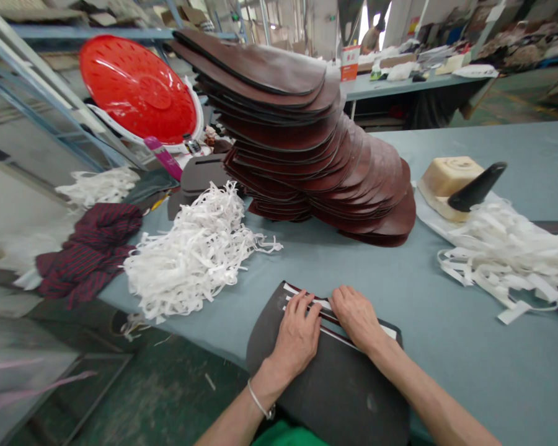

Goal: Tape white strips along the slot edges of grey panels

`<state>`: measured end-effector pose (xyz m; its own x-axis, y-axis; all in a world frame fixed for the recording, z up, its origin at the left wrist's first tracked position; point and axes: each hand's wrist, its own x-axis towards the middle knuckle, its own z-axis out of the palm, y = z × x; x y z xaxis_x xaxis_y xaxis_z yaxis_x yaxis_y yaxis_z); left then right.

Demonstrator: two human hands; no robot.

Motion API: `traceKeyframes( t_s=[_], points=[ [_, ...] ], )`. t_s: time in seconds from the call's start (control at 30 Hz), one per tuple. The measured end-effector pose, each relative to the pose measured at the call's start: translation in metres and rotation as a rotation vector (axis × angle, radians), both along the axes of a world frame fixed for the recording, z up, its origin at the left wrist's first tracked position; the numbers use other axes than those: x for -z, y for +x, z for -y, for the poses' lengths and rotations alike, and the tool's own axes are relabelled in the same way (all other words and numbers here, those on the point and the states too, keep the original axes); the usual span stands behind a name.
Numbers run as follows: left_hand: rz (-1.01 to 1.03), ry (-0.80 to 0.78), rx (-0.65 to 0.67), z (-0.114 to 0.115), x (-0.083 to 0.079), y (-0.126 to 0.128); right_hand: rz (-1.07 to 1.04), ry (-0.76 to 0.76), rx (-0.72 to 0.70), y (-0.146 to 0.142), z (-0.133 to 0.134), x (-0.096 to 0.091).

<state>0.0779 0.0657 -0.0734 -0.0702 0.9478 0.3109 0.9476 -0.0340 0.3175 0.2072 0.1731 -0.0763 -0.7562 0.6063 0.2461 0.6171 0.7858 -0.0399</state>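
A dark grey panel (344,387) with a rounded lower outline lies at the table's front edge, white tape strips (388,331) along its far edge and beside a long slot. My left hand (300,328) rests on it, fingers stretched over the taped part left of centre and slightly apart. With bent fingers, my right hand (356,316) grips the far edge of the panel, a little right of my left hand; its thumb is mostly hidden. Beyond both hands stands a tall leaning stack of brown leather panels (325,142).
Piles of white paper strips lie left (190,254) and right (516,241). A cream block (451,176) with a black-handled tool (477,189) sits at right. Behind are a red basket (139,90), a striped cloth (95,248) and a person (371,40) at another table.
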Motion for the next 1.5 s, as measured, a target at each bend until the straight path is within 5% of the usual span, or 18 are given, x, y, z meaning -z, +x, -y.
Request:
traceKeyframes(
  t_s=[0.43, 0.73, 1.07, 1.37, 1.5],
  points=[
    [0.01, -0.008, -0.017, 0.0, 0.002, 0.002, -0.036, -0.06, -0.044, -0.01, 0.016, -0.004],
    [0.023, -0.028, -0.026, 0.0, -0.003, 0.003, -0.088, -0.183, -0.025, 0.077, 0.015, -0.01],
    [-0.018, -0.007, -0.049, 0.0, 0.008, 0.001, -0.017, -0.045, -0.073, -0.011, 0.032, -0.009],
    [-0.007, 0.025, -0.047, -0.001, 0.007, 0.005, -0.017, 0.031, -0.073, 0.091, 0.038, -0.011],
    [-0.021, 0.018, -0.044, -0.001, 0.007, 0.001, -0.036, 0.071, -0.075, 0.111, 0.04, -0.01]
  ],
)
